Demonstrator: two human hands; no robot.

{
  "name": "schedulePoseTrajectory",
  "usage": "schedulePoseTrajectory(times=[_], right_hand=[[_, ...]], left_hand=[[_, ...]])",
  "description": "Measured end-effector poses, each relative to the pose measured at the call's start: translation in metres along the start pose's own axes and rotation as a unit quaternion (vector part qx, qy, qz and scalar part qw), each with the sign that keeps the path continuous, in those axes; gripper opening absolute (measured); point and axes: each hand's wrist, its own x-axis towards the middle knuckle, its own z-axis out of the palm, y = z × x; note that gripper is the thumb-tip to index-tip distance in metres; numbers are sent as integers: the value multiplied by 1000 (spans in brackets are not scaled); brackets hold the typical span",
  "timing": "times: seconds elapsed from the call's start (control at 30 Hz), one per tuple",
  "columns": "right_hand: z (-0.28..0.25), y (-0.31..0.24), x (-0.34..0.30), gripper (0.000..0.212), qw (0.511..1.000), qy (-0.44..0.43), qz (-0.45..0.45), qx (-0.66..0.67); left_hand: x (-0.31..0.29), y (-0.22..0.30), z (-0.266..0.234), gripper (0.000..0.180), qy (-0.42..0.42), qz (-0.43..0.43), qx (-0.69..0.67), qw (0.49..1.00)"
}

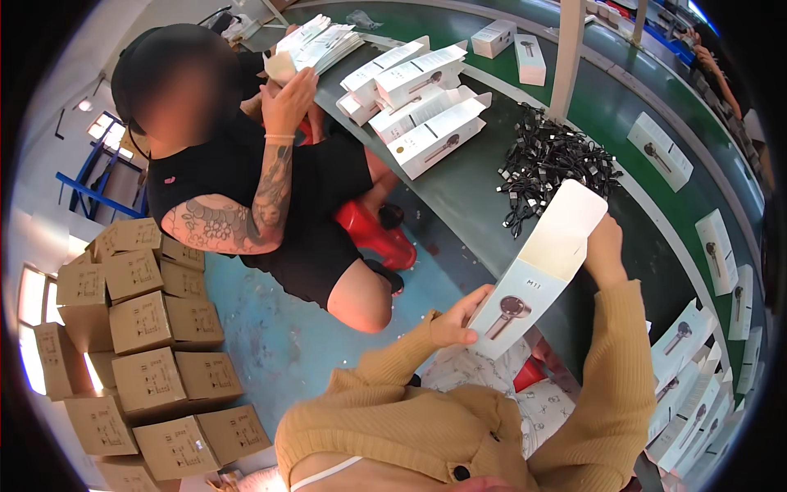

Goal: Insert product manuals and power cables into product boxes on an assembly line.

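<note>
A white carton [525, 283] with a picture of a hair-dryer-like device on its front is tilted up before me, its top flap raised. My left hand [461, 318] grips it low down, the thumb on the front and the fingers at the side. Beside the carton's open top is my right hand [604, 250], its fingers hidden behind the raised flap, so what they hold does not show. Just beyond the flap lies a heap of short black cables [545, 160] with light plug ends, on the dark table [463, 209].
Across the table, a co-worker [279, 205] handles a stack of flat cartons [316, 45]. Several open cartons [434, 131] lie near them. More cartons [693, 394] stand at my right. A green conveyor [615, 123] carries closed cartons. Brown boxes [156, 377] are piled left.
</note>
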Motion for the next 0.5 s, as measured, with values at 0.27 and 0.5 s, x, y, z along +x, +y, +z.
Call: schedulePoseTrajectory(times=[0.27,0.5], right_hand=[[-69,3,-34,15,956,25,84,279],[-100,10,-48,19,931,57,83,350]], left_hand=[[3,-11,5,98,1,3,-4,1000],[0,-8,11,91,13,-13,16,1000]])
